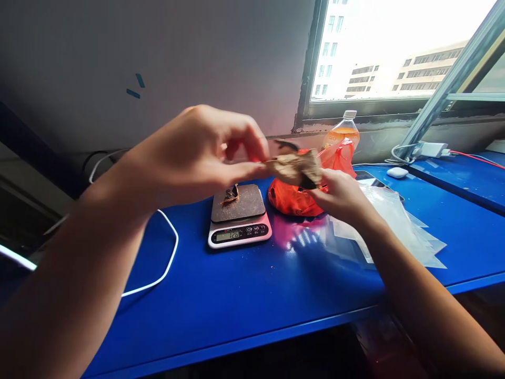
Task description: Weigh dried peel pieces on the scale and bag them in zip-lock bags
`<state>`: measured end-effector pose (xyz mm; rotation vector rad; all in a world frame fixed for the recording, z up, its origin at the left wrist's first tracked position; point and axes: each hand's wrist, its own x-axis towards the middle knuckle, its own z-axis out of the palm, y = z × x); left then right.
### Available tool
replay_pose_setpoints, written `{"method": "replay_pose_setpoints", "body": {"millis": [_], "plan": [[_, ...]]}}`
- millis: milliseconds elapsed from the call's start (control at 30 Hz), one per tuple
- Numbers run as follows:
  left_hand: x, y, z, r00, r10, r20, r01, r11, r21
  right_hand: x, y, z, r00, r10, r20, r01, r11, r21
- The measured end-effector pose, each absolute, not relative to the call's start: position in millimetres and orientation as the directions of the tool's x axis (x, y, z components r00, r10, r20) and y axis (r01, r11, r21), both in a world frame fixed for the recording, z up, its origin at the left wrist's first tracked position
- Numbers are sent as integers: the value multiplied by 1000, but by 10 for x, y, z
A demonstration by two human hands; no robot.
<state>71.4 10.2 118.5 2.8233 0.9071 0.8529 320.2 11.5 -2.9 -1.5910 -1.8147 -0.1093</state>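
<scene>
The left hand (197,155) pinches the near-left end of a dried brown piece (294,169), slightly blurred; the right hand (341,195) grips its other end, so it spans between them. Below the left fingers sits a scale (251,204) bearing a smaller dark scrap (231,195). Behind the piece is a red bag (290,202); clear bags (389,210) lie beneath the right hand and forearm.

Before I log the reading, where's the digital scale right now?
In the head view, the digital scale sits on the blue table near the middle, just left of the red plastic bag and below the left hand in the picture.
</scene>
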Motion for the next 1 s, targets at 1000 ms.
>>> {"method": "replay_pose_setpoints", "body": {"millis": [1000], "plan": [[1630,433,1058,787,424,448,413,-902,127,3469,761,-213,224,740,635,856,163,-491]]}}
